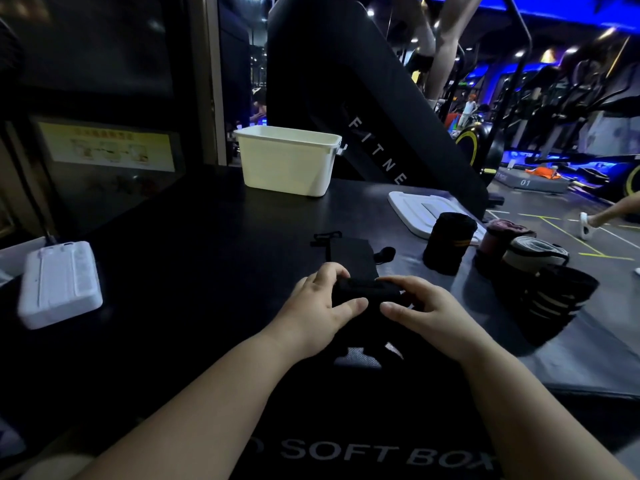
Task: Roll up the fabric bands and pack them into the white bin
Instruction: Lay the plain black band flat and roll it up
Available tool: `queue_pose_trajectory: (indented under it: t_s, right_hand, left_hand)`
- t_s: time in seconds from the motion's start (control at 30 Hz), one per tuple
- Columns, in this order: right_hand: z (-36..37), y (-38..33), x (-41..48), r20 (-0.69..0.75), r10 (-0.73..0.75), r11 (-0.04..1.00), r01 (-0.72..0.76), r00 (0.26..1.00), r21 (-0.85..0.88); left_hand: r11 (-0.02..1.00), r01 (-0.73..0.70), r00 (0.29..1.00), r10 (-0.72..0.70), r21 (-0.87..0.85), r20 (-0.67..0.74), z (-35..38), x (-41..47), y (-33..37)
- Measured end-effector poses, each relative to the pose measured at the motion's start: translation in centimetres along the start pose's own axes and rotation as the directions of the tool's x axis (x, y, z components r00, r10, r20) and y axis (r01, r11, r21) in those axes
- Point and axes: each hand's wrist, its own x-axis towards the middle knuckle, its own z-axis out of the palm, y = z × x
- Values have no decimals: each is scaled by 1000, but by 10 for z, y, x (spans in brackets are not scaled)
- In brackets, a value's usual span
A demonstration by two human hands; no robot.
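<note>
Closest in, both hands work one black fabric band point(360, 289) on the dark worktop point(207, 237). The left hand point(320, 304) and right hand point(427, 308) curl their fingers around its rolled end, thumbs tucked in front. The unrolled tail lies flat just beyond. Off to the right, four rolled bands point(533, 252) stand clustered together, beside a white lid point(417, 207). A white device point(59, 282) sits far left. At the back, the white bin point(289, 162) stands upright, well apart from the hands.

I read SOFT BOX on the black box point(346, 427) at lower centre, FITNE on the slanted machine point(329, 81) at centre, 01 on the grey step point(535, 184) at right, yellow poster point(104, 147) at left too blurred for me
</note>
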Motion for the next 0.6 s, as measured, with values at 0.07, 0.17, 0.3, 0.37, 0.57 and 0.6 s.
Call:
queue_pose_trajectory:
  t_s: [0.07, 0.17, 0.3, 0.37, 0.57, 0.6]
  right_hand:
    - [2, -1, 0, -4, 9, 999, -9, 1000, 44]
    - [5, -3, -1, 4, 5, 989, -6, 1000, 148]
    - [7, 0, -1, -30, -18, 995, 21, 999, 103]
    - [5, -1, -2, -47, -59, 998, 60, 997, 32]
    - [4, 3, -3, -1, -64, 996, 64, 998, 69]
    - [4, 3, -3, 0, -60, 993, 60, 998, 103]
  left_hand:
    - [1000, 9, 1000, -9, 7, 9, 0, 1, 0]
    - [999, 35, 999, -35, -17, 12, 0, 4, -2]
    - [999, 43, 999, -43, -14, 7, 1, 4, -4]
    - [999, 50, 999, -50, -5, 12, 3, 4, -4]
    - [995, 72, 994, -67, 65, -85, 3, 3, 3]
    - [996, 70, 992, -64, 53, -106, 3, 3, 3]
